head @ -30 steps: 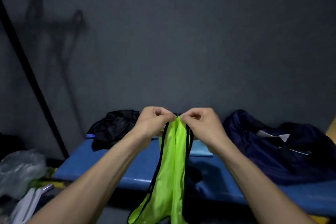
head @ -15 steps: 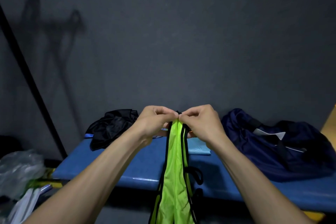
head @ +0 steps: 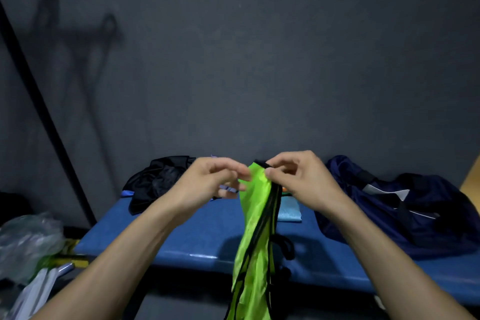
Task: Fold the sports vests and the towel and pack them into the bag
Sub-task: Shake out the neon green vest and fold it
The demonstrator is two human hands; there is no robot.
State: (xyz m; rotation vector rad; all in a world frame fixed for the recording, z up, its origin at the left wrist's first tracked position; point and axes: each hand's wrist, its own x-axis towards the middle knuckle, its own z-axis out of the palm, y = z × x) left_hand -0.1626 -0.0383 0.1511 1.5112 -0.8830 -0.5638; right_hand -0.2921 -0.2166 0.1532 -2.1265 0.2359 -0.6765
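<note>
Left hand (head: 207,184) released vest (head: 255,228); right hand (head: 298,179) pinches.

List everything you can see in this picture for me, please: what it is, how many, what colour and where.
sports vest: one, neon green with black trim, hanging in the air in front of the bench
bench: one, blue, against the wall
dark garment: one heap, black, far left end of the bench
towel: one, light blue, on the bench behind the vest
bag: one, navy, right end of the bench
plastic bag: one, clear, lower left beside the bench
wall: dark grey, behind the bench
pole: one, black, leaning at left
hands: right hand pinches the vest's top; left hand beside it, fingers blurred
</note>
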